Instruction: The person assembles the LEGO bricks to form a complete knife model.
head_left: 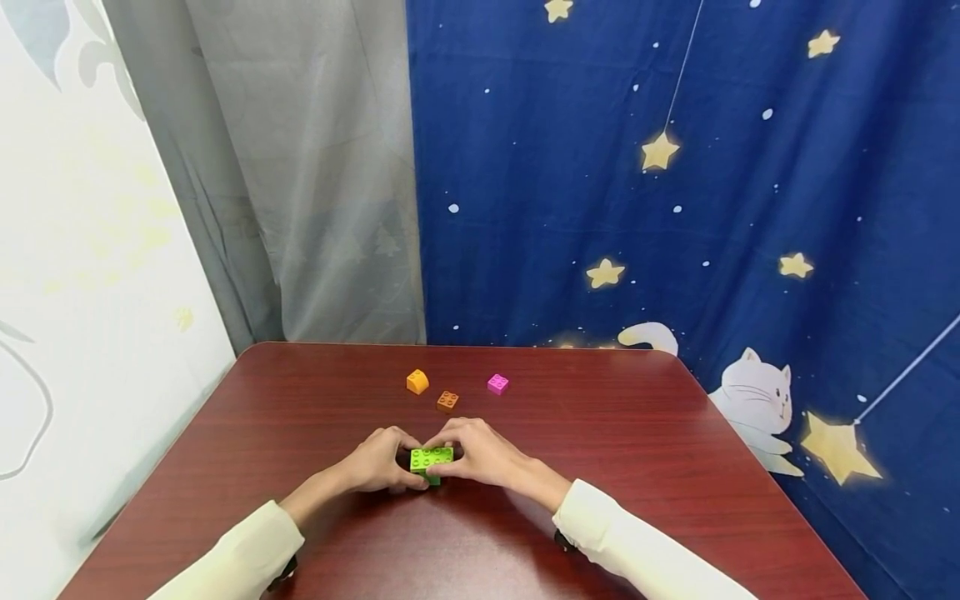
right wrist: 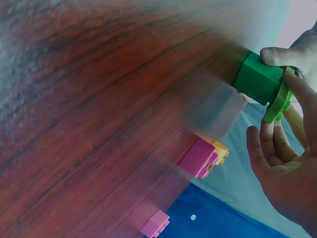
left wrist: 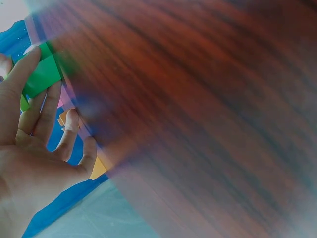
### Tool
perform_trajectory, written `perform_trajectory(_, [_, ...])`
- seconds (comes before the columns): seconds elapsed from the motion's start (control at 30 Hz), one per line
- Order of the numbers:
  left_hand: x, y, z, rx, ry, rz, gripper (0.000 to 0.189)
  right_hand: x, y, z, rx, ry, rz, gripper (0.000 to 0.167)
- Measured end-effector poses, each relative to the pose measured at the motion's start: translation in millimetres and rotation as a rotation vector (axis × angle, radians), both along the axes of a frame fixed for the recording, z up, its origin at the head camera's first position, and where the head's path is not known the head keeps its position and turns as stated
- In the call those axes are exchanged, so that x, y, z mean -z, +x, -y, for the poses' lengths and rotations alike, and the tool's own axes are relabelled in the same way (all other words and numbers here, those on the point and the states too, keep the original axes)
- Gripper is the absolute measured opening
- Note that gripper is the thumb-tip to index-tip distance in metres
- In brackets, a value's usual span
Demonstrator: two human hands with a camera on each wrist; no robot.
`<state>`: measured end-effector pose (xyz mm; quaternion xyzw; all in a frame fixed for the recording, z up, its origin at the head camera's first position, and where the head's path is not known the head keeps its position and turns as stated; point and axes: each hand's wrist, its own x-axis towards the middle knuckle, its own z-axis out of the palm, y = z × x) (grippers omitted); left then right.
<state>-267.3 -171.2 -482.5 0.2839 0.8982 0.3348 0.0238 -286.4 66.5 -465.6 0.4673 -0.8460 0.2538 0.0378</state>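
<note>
A lime green toy brick point(head_left: 432, 456) with studs on top sits over a taller, darker green brick point(right wrist: 257, 79), near the middle of the table. The right wrist view shows the lime brick seated at a slight angle, with a narrow gap at one edge. My left hand point(head_left: 378, 462) pinches the darker green brick from the left, thumb on its near side. From the other side my right hand point(head_left: 483, 454) grips the lime brick between thumb and fingers. The fingertips behind the bricks are partly hidden.
Beyond the hands lie a yellow-orange brick point(head_left: 417, 382) with a curved side, a brown-orange brick point(head_left: 447, 401) and a pink brick point(head_left: 497, 383). The dark red wooden table point(head_left: 637, 467) ends before a blue star-patterned curtain point(head_left: 540, 167) and a grey one point(head_left: 315, 167).
</note>
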Motion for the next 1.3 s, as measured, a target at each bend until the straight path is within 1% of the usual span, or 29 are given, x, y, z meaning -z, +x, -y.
perform_trajectory(0.13, [1.4,0.1,0.3,0.000,0.007,0.016,0.027,0.6,0.1,0.5,-0.004,0.024,-0.024,0.032])
perform_trajectory(0.33, [2.5,0.0,1.1,-0.009,0.001,0.005,0.029,1.3,-0.6,0.8,-0.014,0.033,-0.063,0.032])
perform_trajectory(0.5, [2.4,-0.4,0.6,-0.007,0.001,0.019,0.028,0.2,-1.0,0.7,-0.009,0.051,-0.066,0.033])
perform_trajectory(0.77, [0.3,-1.4,0.8,0.000,0.002,0.005,0.028,-3.5,-1.0,0.0,-0.012,0.076,-0.091,0.034])
perform_trajectory(0.93, [-0.4,-1.0,0.5,-0.004,-0.006,0.013,0.028,-4.0,0.9,-0.3,-0.007,0.078,-0.082,0.033])
perform_trajectory(1.17, [0.3,-0.5,-0.7,-0.009,-0.006,0.014,0.028,-0.1,0.1,-1.7,0.005,0.035,-0.040,0.032])
perform_trajectory(1.3, [1.3,0.7,-0.5,-0.007,0.005,0.022,0.026,1.2,1.0,-1.0,0.030,0.018,-0.015,0.032])
